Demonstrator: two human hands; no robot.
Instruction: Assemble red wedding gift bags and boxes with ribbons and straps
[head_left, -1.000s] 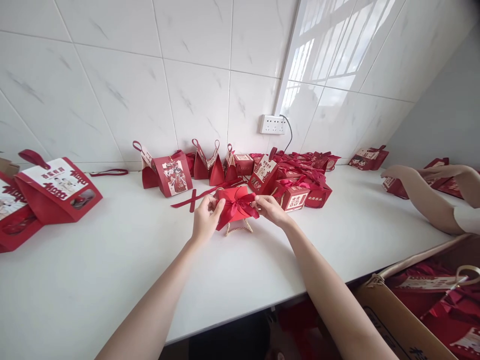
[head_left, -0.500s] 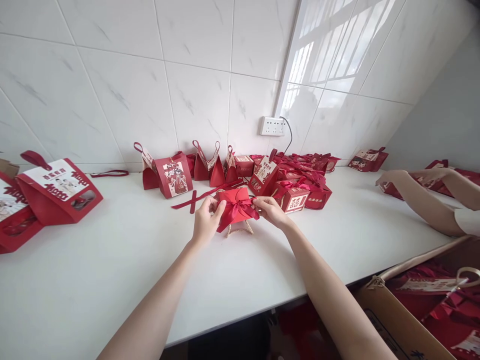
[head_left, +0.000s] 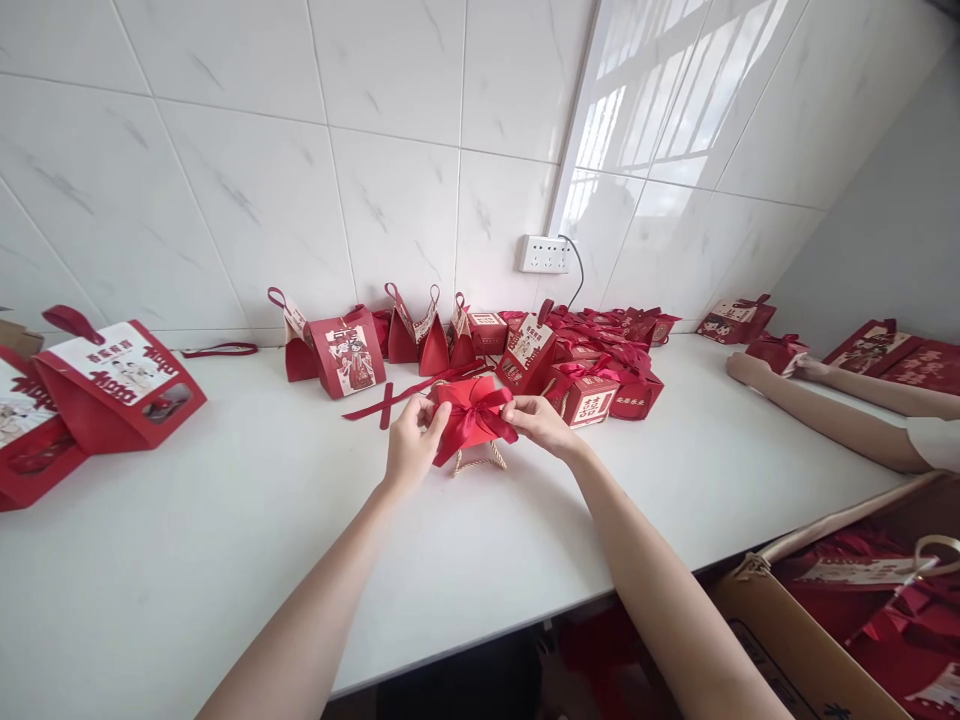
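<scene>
A small bright red gift box (head_left: 472, 392) sits on the white table in front of me, with a dark red ribbon bow (head_left: 478, 414) tied on it. A twisted gold cord handle (head_left: 480, 462) lies at its near side. My left hand (head_left: 415, 435) pinches the bow's left loop between thumb and fingers. On the other side, my right hand (head_left: 538, 420) is closed on the right loop of the same bow. Loose dark red ribbon strips (head_left: 405, 392) lie just behind my left hand.
Behind stand several red gift boxes (head_left: 352, 355), with a heap of ribboned boxes (head_left: 600, 345) right of them. Larger red boxes (head_left: 120, 385) stand at left. A co-worker's hands (head_left: 772, 370) hold a red box at right. A filled carton (head_left: 795, 620) stands by the table edge.
My hands stay on the bow, and its right loop looks fuller and wider. The co-worker's hands have shifted left with a small red box between them.
</scene>
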